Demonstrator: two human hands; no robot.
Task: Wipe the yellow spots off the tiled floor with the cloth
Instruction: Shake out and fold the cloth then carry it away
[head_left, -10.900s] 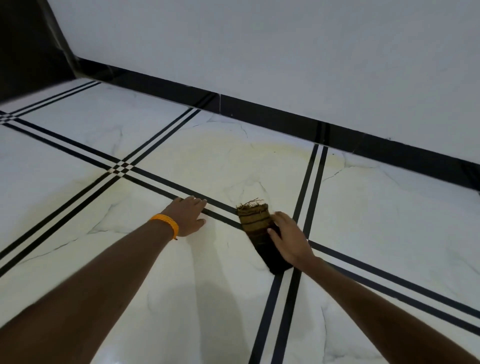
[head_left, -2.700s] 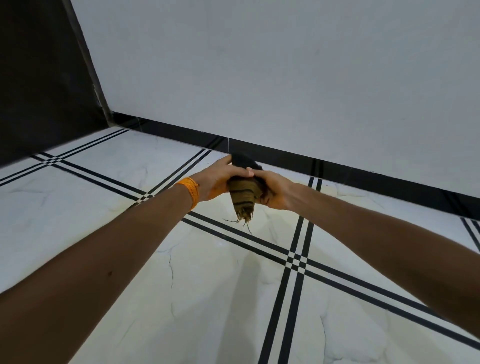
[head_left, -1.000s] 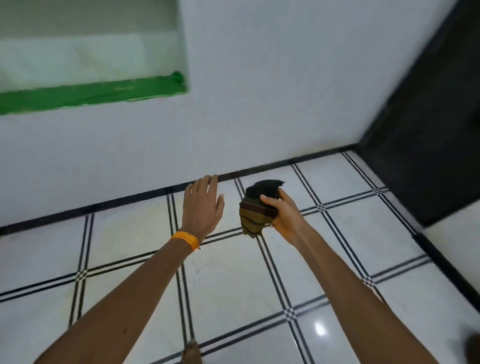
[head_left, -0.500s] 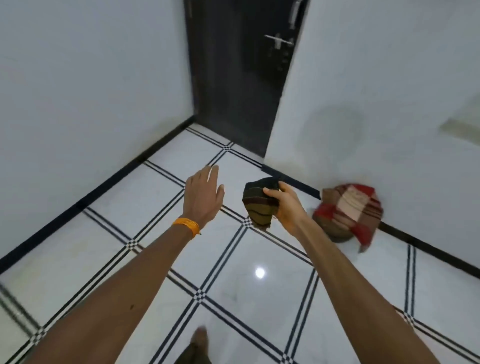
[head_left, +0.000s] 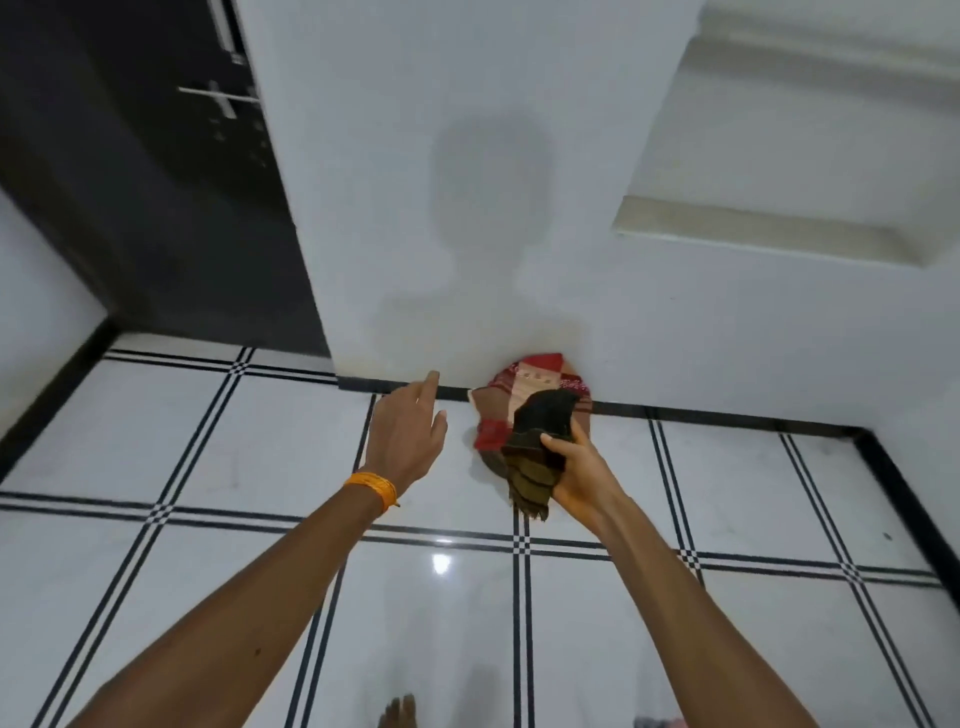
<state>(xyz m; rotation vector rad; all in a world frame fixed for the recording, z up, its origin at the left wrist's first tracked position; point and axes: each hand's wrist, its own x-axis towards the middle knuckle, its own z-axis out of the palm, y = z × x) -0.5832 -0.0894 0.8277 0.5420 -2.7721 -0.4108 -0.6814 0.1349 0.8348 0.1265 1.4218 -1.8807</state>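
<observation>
Head view: our right hand (head_left: 582, 475) grips the bunched cloth (head_left: 535, 457) above the tiled floor (head_left: 208, 441) near its far edge, left hand (head_left: 408, 431) spread empty; no yellow spots show, so we seem between wipes and next must find one.

Even, fairly bright indoor light. Small specular glare spot (head_left: 441, 563) on the glossy white black-lined tiled floor (head_left: 234, 447), lower centre. Soft head-shaped shadow (head_left: 488, 208) on the plain white wall (head_left: 649, 322), upper centre. Mild motion blur overall. Floor lines bow near the frame edges.
</observation>
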